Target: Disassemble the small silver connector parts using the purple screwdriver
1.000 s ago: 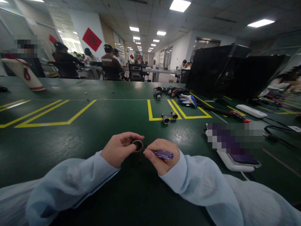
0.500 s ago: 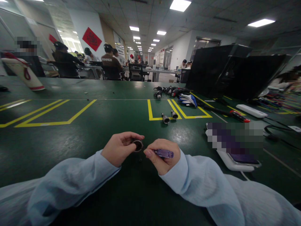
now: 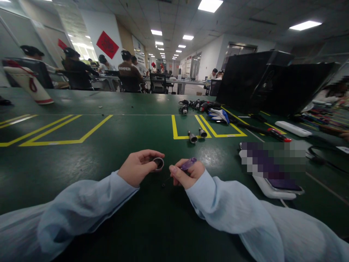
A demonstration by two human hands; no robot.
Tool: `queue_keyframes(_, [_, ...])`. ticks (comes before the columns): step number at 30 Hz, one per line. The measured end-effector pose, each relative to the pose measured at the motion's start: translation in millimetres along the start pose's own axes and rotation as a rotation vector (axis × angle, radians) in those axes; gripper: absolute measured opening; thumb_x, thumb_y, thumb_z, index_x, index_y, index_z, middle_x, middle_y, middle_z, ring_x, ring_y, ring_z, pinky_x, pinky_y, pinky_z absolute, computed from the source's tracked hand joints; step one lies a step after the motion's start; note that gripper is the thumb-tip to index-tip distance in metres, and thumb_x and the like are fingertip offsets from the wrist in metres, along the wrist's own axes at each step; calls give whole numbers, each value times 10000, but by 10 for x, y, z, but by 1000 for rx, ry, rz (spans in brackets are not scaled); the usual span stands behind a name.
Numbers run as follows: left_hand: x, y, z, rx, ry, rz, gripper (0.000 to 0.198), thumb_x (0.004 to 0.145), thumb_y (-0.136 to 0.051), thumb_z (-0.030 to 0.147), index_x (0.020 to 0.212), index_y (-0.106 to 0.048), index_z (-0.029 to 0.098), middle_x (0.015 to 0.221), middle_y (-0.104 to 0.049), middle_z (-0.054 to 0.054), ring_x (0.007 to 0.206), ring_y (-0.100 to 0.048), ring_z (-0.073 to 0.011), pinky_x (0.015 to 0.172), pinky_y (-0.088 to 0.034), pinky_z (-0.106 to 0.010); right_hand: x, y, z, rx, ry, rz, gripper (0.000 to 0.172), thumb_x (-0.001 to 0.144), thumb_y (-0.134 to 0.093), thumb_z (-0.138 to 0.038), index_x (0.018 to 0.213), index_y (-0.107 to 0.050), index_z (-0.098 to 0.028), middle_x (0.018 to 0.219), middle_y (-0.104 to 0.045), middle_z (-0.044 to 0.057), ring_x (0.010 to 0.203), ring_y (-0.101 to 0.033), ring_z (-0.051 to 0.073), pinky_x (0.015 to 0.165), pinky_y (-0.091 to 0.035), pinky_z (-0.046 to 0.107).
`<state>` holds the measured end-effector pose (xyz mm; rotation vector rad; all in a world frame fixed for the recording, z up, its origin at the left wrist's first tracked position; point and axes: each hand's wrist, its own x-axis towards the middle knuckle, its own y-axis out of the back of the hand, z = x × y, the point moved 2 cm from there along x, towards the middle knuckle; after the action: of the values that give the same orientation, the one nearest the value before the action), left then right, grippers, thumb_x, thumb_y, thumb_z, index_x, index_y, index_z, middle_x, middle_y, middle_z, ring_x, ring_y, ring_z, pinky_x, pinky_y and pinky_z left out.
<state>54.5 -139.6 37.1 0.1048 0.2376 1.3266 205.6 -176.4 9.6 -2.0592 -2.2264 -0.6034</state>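
My left hand (image 3: 139, 166) is closed on a round metal cup-shaped part (image 3: 159, 164), its dark hollow opening facing me. Between the thumb and fingers of my right hand (image 3: 188, 173) is a small screwdriver with a clear purple handle (image 3: 188, 164). Its thin shaft slants down to the left, the tip near a tiny dark ring-like piece (image 3: 163, 185) on the green table (image 3: 152, 225). The screwdriver and the metal part are apart. Beyond my hands, two similar metal parts, one (image 3: 192, 137) beside the other (image 3: 202, 133), lie by a yellow tape line.
A phone (image 3: 272, 171) rests on a white stand at the right. Farther back are a blue-and-white glove (image 3: 219, 115), several metal fittings (image 3: 184, 109), a red-and-black tool (image 3: 278, 135) and black monitors (image 3: 251, 82). A paper cup (image 3: 34, 85) stands far left. Several people sit behind.
My right hand has tilted the screwdriver, so its handle rises and its tip drops away from the metal part to the tabletop. My left hand has turned the part's opening slightly.
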Motion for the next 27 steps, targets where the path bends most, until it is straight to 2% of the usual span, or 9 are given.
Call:
queue_keyframes(7, [-34,-16,24,-31,21,22,278,539,-649,191,806,-637,113,747,-681,-38,733,-647,-189,713,-537,-309,14,-3,14,-147,57,-48,283,765,-480,-358,584,-555,-153,431,-545,-2,381,-485,85,395,-367,189])
queue_keyframes(13, [-16,-5,5,-18,36,1,333,546,-643,181,872,-613,121,676,-689,-22,701,-655,-185,751,-522,-324,26,-15,30,-235,58,-96,274,747,-509,-362,575,-569,-158,420,-535,-8,380,-480,88,395,-352,196])
queue_keyframes(15, [-9,-5,3,-6,39,-9,347,542,-641,174,883,-607,115,657,-687,-18,683,-652,-174,755,-515,-312,29,-22,38,-146,8,-74,274,736,-521,-372,574,-561,-155,418,-530,-10,376,-479,88,391,-360,198])
queue_keyframes(19, [-6,-6,11,-40,24,1,343,525,-647,157,859,-590,107,716,-679,-18,694,-643,-167,702,-525,-290,51,18,-4,280,-150,-2,318,719,-531,-435,576,-531,-152,412,-514,-25,341,-448,66,361,-379,185])
queue_keyframes(22, [-16,-13,26,-26,4,4,283,531,-640,137,805,-576,104,730,-663,-18,670,-635,-160,659,-527,-288,71,96,-95,436,-82,81,324,694,-566,-455,588,-545,-150,435,-535,-20,377,-486,71,387,-413,190])
queue_keyframes(25, [-24,-26,29,-15,2,-13,271,542,-642,144,799,-569,104,717,-656,-20,652,-629,-160,651,-525,-300,62,131,-140,434,-9,134,314,691,-579,-447,595,-552,-150,451,-546,-15,394,-504,79,406,-428,203])
queue_keyframes(27, [-21,-28,21,-22,-7,-19,274,542,-647,155,800,-570,107,725,-655,-24,665,-629,-165,659,-523,-309,42,108,-129,396,15,117,305,701,-573,-432,591,-548,-149,442,-536,-18,385,-495,76,398,-417,201])
